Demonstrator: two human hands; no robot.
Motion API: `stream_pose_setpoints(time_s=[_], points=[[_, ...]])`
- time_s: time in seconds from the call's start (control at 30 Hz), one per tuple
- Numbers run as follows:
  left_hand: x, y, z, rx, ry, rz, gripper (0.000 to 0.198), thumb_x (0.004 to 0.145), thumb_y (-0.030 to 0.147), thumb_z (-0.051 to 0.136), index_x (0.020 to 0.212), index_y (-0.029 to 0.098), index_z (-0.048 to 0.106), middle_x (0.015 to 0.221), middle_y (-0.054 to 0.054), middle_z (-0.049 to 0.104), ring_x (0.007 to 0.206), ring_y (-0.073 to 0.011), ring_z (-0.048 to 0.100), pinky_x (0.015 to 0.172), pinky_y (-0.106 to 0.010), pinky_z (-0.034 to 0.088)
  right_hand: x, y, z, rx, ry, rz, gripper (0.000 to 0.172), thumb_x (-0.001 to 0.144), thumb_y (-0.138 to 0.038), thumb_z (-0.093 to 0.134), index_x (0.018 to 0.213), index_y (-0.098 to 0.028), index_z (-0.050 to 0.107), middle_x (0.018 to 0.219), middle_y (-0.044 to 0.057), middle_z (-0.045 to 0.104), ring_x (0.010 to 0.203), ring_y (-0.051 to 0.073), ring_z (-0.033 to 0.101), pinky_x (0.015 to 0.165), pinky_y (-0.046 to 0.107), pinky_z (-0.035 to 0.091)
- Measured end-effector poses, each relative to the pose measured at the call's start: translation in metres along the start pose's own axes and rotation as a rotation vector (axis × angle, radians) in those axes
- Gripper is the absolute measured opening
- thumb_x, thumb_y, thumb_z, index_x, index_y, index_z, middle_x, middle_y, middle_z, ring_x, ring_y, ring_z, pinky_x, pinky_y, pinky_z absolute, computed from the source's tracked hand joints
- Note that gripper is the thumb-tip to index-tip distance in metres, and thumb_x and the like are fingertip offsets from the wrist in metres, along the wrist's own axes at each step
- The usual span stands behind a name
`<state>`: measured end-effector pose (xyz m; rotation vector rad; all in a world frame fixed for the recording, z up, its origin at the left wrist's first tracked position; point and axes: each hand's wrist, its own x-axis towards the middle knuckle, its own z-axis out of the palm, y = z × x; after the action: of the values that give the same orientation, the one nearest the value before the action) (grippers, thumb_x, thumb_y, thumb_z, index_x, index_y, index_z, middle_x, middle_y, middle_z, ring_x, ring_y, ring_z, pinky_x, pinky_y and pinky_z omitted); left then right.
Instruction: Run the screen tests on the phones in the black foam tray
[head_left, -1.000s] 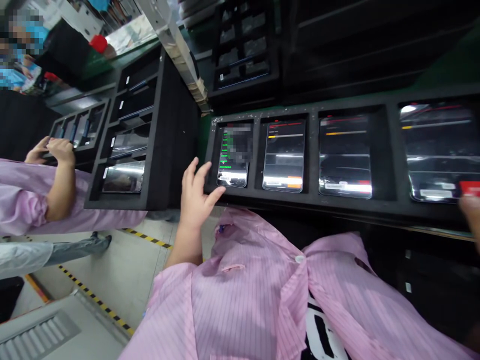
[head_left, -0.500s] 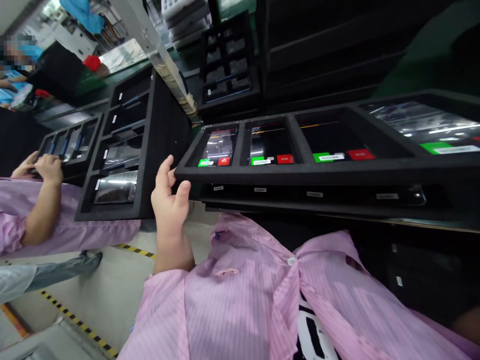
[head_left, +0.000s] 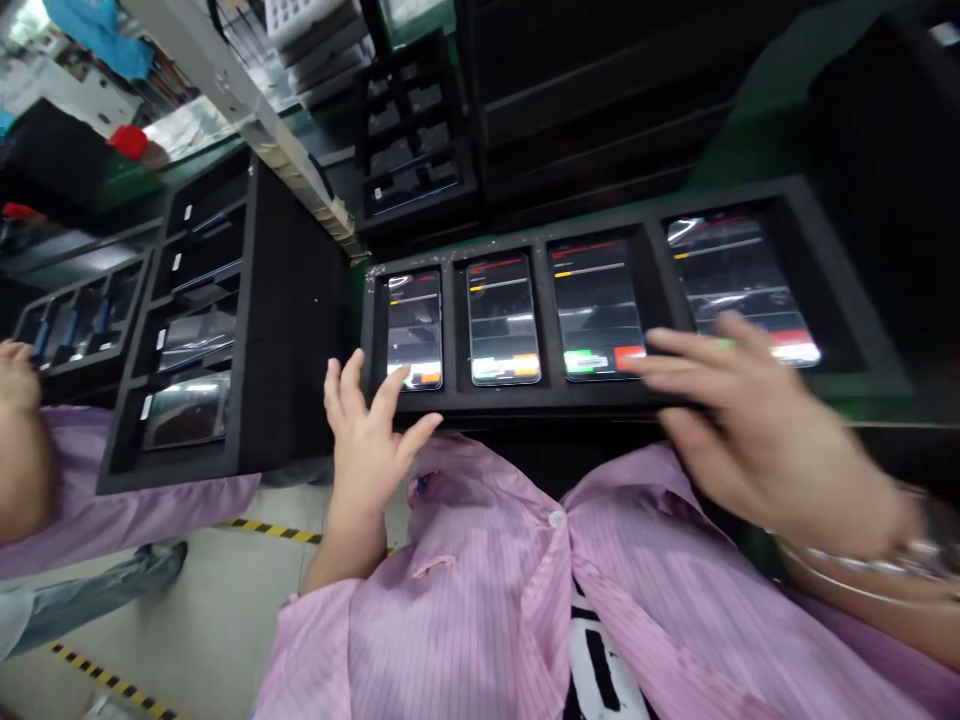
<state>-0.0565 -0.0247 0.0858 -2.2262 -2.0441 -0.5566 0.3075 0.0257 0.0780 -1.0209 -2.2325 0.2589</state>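
My left fingers (head_left: 384,398), spread apart, rest at the near rim of a black foam tray (head_left: 525,400). Just past them, four glossy black smartphones (head_left: 502,320) lie screen-up, each slotted separately. My blurred right fingers (head_left: 697,362), also apart, spread over the right-hand phones, holding nothing.

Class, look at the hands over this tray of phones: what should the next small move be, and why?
Probably the right hand should tap the green button on the third phone from the left. Its fingers hover right beside that button, and the phone's screen shows green and red buttons, ready for a choice.
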Motion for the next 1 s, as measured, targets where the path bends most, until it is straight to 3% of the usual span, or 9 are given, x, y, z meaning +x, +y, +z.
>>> stream_pose_setpoints(time_s=[0.1, 0.17, 0.33, 0.43, 0.53, 0.7, 0.87, 1.0], points=[[0.014, 0.024, 0.014, -0.081, -0.003, 0.196, 0.062, 0.090, 0.070, 0.068, 0.139, 0.031, 0.067, 0.166, -0.014, 0.040, 0.160, -0.0456, 0.022, 0.128, -0.070, 0.022, 0.010, -0.007, 0.028, -0.073, -0.058, -0.112, 0.026, 0.107, -0.024, 0.051, 0.132, -0.017, 0.055, 0.125, 0.012, 0.072, 0.133, 0.033, 0.062, 0.123, 0.067, 0.039], [0.022, 0.035, 0.027, -0.065, -0.036, 0.240, 0.062, 0.088, 0.070, 0.070, 0.138, 0.033, 0.068, 0.166, -0.014, 0.042, 0.159, -0.0467, 0.024, 0.127, -0.073, 0.018, 0.011, -0.006, 0.031, -0.092, -0.060, -0.094, 0.031, 0.108, -0.027, 0.052, 0.135, -0.014, 0.054, 0.128, 0.014, 0.071, 0.136, 0.035, 0.059, 0.122, 0.067, 0.040], [0.028, 0.040, 0.042, -0.004, -0.043, 0.255, 0.061, 0.089, 0.069, 0.069, 0.138, 0.033, 0.068, 0.167, -0.015, 0.042, 0.159, -0.0482, 0.026, 0.125, -0.076, 0.019, -0.012, 0.014, -0.002, -0.159, 0.086, 0.032, 0.033, 0.104, -0.032, 0.058, 0.135, -0.020, 0.059, 0.121, 0.010, 0.074, 0.125, 0.033, 0.067, 0.123, 0.066, 0.039], [0.026, 0.037, 0.041, -0.029, -0.034, 0.250, 0.066, 0.089, 0.070, 0.069, 0.144, 0.035, 0.063, 0.168, -0.014, 0.042, 0.159, -0.0456, 0.025, 0.126, -0.073, 0.020, -0.028, 0.029, -0.017, -0.277, 0.109, 0.166, 0.028, 0.105, -0.035, 0.056, 0.125, -0.018, 0.065, 0.108, 0.013, 0.075, 0.117, 0.039, 0.070, 0.117, 0.071, 0.043], [0.025, 0.038, 0.036, -0.039, -0.063, 0.232, 0.070, 0.090, 0.072, 0.066, 0.148, 0.032, 0.060, 0.168, -0.016, 0.040, 0.159, -0.0465, 0.024, 0.125, -0.074, 0.019, -0.033, 0.035, -0.018, -0.284, 0.108, 0.225, 0.026, 0.105, -0.037, 0.055, 0.122, -0.020, 0.066, 0.104, 0.012, 0.074, 0.116, 0.041, 0.070, 0.115, 0.073, 0.044], [0.031, 0.043, 0.024, -0.042, -0.138, 0.186, 0.070, 0.091, 0.073, 0.062, 0.148, 0.033, 0.060, 0.169, -0.017, 0.036, 0.155, -0.0462, 0.030, 0.124, -0.076, 0.019, -0.019, 0.025, -0.006, -0.244, 0.111, 0.170, 0.027, 0.103, -0.040, 0.059, 0.123, -0.023, 0.065, 0.124, 0.015, 0.067, 0.122, 0.041, 0.065, 0.116, 0.073, 0.042], [0.039, 0.048, 0.017, -0.037, -0.180, 0.154, 0.069, 0.091, 0.075, 0.061, 0.145, 0.032, 0.063, 0.167, -0.018, 0.038, 0.146, -0.0436, 0.045, 0.124, -0.076, 0.019, -0.007, 0.019, 0.003, -0.273, -0.011, 0.245, 0.046, 0.104, -0.058, 0.054, 0.127, -0.021, 0.069, 0.141, 0.024, 0.052, 0.129, 0.052, 0.055, 0.109, 0.089, 0.030], [0.053, 0.049, 0.022, -0.030, -0.253, 0.134, 0.071, 0.087, 0.078, 0.061, 0.141, 0.033, 0.066, 0.168, -0.017, 0.036, 0.143, -0.0460, 0.047, 0.122, -0.081, 0.016, 0.002, 0.026, 0.009, -0.294, -0.072, 0.251, 0.058, 0.102, -0.071, 0.047, 0.126, -0.023, 0.069, 0.144, 0.025, 0.048, 0.130, 0.056, 0.050, 0.103, 0.095, 0.025]])
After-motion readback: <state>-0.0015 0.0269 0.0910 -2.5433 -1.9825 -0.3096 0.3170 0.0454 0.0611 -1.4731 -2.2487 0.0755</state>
